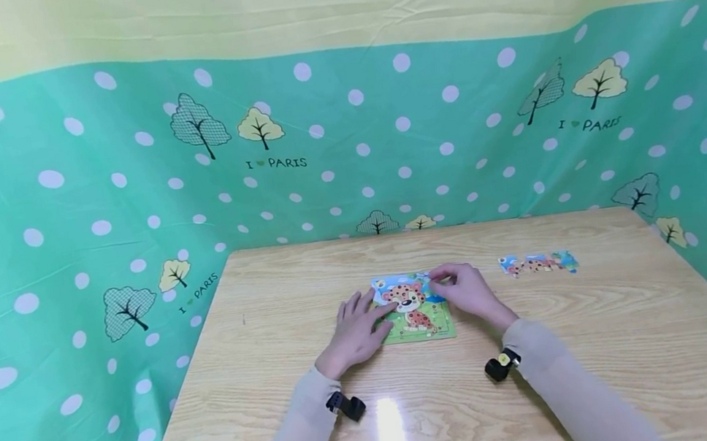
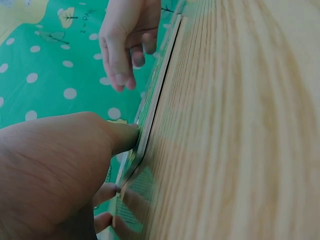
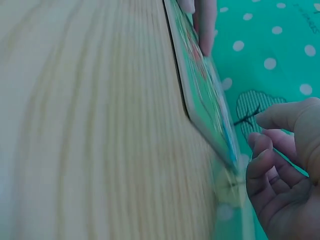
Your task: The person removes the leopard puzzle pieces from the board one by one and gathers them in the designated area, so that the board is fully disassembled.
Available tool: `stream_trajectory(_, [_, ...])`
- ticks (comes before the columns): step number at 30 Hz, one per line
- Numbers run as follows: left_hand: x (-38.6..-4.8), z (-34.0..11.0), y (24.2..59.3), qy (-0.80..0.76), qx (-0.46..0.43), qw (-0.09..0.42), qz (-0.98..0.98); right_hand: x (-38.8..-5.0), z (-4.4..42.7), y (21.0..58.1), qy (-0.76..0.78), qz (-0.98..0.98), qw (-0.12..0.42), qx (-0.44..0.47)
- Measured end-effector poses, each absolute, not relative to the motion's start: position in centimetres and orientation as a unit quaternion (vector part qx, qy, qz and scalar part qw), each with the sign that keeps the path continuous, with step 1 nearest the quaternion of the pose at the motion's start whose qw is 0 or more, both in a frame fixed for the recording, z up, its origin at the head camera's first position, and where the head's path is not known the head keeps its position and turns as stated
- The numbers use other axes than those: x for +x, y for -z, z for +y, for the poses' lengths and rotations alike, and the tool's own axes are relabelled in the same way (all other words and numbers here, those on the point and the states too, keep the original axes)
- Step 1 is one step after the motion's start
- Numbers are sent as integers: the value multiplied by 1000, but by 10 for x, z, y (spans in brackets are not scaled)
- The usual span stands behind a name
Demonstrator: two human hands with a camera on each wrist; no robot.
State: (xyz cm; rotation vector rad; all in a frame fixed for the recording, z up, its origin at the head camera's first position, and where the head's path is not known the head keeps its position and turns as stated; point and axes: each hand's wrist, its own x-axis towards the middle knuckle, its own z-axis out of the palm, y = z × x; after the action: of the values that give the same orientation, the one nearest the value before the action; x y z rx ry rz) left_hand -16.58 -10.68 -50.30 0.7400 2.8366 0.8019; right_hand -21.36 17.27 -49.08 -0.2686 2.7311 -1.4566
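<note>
A jigsaw puzzle board (image 1: 413, 320) with a spotted cartoon leopard on green grass and blue sky lies flat on the table. My left hand (image 1: 355, 332) rests at its left side with spread fingers, one fingertip on the picture. In the left wrist view, the thumb of the left hand (image 2: 65, 145) touches the board. Over the board's upper right corner is my right hand (image 1: 464, 289), its fingers bent. The right wrist view shows the right hand (image 3: 287, 165) with loosely curled fingers and a gap at the thumb; no piece is visible there.
Several loose puzzle pieces (image 1: 536, 264) lie in a row to the right of the board. The wooden table (image 1: 254, 380) meets a green dotted curtain (image 1: 356, 132) at the back and sides. Each wrist wears a black strap.
</note>
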Motion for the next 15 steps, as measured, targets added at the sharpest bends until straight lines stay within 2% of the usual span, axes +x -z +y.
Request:
stream_trajectory(10, [-165,-107,502,-258,235,56,935,-210,137,495,463,878,44,-118])
stream_trajectory(15, [-166,-107,503,-261,243,50,933,-209,123,496,424,887,80,-164])
